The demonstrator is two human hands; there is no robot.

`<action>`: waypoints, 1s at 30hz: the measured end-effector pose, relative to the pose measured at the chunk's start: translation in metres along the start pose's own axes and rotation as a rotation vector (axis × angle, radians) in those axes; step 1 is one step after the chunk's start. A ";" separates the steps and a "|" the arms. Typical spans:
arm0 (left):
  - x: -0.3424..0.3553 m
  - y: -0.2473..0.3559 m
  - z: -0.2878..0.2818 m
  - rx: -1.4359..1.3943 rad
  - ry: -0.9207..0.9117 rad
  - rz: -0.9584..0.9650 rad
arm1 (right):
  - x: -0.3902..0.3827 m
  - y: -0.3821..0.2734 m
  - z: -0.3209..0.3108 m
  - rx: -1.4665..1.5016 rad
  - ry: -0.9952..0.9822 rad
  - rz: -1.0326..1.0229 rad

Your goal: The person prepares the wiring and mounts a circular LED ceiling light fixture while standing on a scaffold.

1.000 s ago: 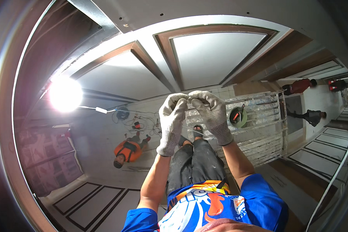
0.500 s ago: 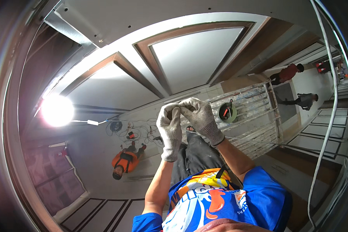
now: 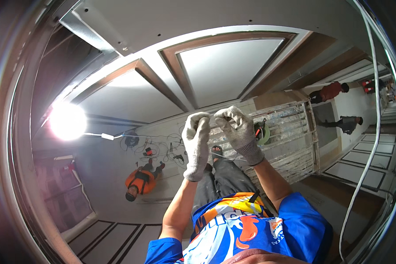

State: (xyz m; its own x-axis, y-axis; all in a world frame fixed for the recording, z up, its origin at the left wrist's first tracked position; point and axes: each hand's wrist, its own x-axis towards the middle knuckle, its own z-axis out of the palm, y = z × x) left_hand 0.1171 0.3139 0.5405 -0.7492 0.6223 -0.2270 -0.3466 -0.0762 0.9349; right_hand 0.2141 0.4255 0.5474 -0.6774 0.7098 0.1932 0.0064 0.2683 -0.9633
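Observation:
Both of my hands wear grey knitted work gloves and are raised in front of me, a small gap between them. The fingers of my left hand [image 3: 196, 140] are curled in with the thumb pressed against them. My right hand [image 3: 238, 128] is bent in a similar pinch, its fingertips turned toward the left hand. Whatever either hand holds, if anything, is hidden or too small to name. Just beyond the right glove sits a green bucket [image 3: 264, 135] with tools in it, partly covered by that hand.
Paint-spattered slatted scaffolding [image 3: 288, 127] stands below on the right. A bright lamp [image 3: 68, 121] hangs at left on a white cable. Below, a person in an orange top [image 3: 141, 181] is near tangled cords [image 3: 160, 147]. Two people [image 3: 332, 91] are farther right. A white cable [image 3: 374, 105] hangs at right.
My hands, fingertips touching before, have moved apart; the right one has gone to the right and now covers part of the bucket. The view has shifted slightly.

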 end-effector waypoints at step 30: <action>0.007 -0.124 -0.061 0.309 -0.080 -0.284 | -0.087 0.116 0.045 -0.116 0.032 0.301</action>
State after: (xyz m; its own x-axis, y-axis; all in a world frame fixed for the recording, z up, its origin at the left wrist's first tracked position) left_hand 0.1208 0.2803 0.4061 -0.5977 0.6442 -0.4772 -0.3386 0.3366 0.8786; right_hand 0.2411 0.3656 0.4108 -0.6089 0.7882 -0.0892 0.2874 0.1144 -0.9509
